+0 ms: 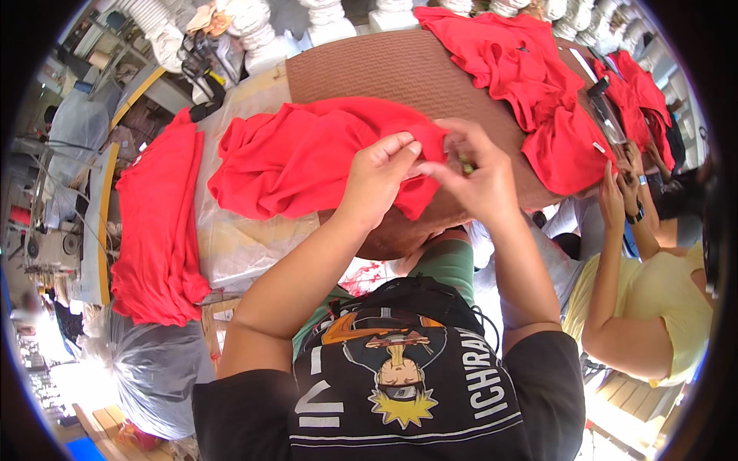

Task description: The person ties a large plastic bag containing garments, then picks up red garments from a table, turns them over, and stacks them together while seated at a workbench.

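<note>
A red cloth garment [296, 157] lies bunched across the table in front of me. Over its right end, my left hand [382, 178] is closed, thumb and forefinger pinched together; what they hold is too small to make out. Close beside it, my right hand [486, 170] curls its fingers at the garment's edge. A small yellow-green thing [467, 164] shows inside that hand, mostly hidden by the fingers. The two hands' fingertips nearly meet.
A folded red stack of cloth [160, 223] sits at the table's left end. More red garments [530, 84] lie on the brown textured cover [361, 65]. At right, a co-worker in a yellow top [649, 315] handles red cloth. A filled plastic bag [157, 373] stands lower left.
</note>
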Available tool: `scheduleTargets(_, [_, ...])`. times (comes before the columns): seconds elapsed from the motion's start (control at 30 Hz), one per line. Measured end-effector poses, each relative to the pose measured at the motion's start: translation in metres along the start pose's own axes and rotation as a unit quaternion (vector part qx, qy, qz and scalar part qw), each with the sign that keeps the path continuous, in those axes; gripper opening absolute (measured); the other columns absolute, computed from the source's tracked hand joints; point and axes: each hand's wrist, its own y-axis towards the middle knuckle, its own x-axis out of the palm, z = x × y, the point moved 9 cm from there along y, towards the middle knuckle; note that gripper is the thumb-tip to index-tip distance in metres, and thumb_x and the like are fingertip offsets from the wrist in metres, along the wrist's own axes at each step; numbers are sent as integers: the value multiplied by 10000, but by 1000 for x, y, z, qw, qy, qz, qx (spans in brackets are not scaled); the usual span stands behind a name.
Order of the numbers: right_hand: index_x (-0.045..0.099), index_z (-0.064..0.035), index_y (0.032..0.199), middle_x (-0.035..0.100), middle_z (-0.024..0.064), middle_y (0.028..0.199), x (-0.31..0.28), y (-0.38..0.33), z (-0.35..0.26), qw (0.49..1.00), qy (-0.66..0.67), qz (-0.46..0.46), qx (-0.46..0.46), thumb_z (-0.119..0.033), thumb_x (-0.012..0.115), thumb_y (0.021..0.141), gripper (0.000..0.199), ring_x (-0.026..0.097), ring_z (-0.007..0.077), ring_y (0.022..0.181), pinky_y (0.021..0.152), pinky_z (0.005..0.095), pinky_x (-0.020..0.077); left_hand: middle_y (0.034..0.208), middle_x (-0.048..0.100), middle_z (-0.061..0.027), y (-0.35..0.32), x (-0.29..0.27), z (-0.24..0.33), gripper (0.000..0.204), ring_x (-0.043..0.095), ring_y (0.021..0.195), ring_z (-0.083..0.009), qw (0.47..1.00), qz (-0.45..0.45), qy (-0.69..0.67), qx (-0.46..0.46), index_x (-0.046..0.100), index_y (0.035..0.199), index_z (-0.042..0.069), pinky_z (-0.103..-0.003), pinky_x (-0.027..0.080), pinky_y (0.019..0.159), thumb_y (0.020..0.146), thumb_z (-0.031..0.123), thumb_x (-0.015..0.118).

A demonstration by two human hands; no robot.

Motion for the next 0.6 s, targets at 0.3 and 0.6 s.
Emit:
scheduleTargets(0.3, [602, -24, 918, 615, 127, 782, 0, 4, -44, 996, 5, -10, -85, -63, 681, 739, 200, 630, 258, 680, 594, 316, 487, 1084, 540, -101, -23, 30, 92, 474, 484, 1074, -302, 716, 35, 557, 419, 523, 1082, 83, -401, 405, 889, 646, -28, 673])
scheduleTargets(0.6, [607, -38, 911, 610, 39, 723, -59, 13, -100, 981, 148, 77, -100, -46, 669, 772, 152, 584, 116, 646, 567, 266, 460, 945, 634, -103, 17, -72, 126, 294, 610, 907, -291, 660, 65, 708, 240, 611, 1022, 103, -389, 479, 772, 740, 22, 593])
